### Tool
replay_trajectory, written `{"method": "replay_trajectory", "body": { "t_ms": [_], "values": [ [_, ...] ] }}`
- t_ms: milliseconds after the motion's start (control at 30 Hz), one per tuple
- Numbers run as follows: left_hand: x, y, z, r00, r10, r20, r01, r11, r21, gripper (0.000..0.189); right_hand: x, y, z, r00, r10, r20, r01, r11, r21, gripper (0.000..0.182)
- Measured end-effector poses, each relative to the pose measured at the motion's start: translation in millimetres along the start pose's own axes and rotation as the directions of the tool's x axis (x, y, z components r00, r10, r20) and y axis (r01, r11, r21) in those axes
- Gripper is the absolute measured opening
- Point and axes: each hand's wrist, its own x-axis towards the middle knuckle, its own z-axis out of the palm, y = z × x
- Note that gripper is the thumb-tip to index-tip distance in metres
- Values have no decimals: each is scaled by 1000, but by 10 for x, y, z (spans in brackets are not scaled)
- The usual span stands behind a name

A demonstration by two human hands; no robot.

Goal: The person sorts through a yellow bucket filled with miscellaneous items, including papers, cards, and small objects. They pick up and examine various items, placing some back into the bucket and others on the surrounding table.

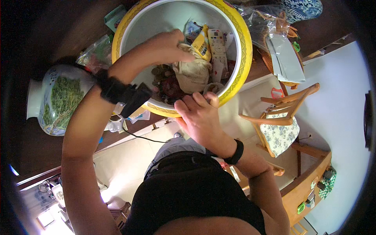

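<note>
A large round pot (246, 58) with a yellow patterned rim and pale inside stands before me. My left hand (173, 47) reaches into it and grips the gathered top of a beige cloth pouch (192, 76). My right hand (199, 117) holds the pot's near rim, fingers curled over the edge and thumb outside. Beside the pouch lie a white remote control (218, 47), a yellow packet (202, 44) and a blue-and-white wrapper (192, 29). Small dark reddish and brown things (167, 83) lie at the bottom left, partly hidden by the pouch.
A painted porcelain vase (63, 100) lies left on the dark table (44, 152), near a clear plastic bag (97, 53). Right of the pot are clear plastic wrapping (255, 23), folded white paper (285, 58) and a blue-and-white porcelain piece (304, 10). A wooden chair (279, 120) stands on the floor to the right.
</note>
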Motion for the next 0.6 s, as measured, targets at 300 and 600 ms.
{"method": "replay_trajectory", "body": {
  "t_ms": [300, 600],
  "values": [
    [173, 119, 323, 969, 245, 38, -247, 940, 235, 43, 54, -33, -11, 1000, -8, -7, 8, 1000, 14, 39],
    [-579, 108, -291, 762, 110, -638, -168, 985, -30, 34, 75, 2, -11, 999, -30, -46, 32, 999, 36, 41]
  ]
}}
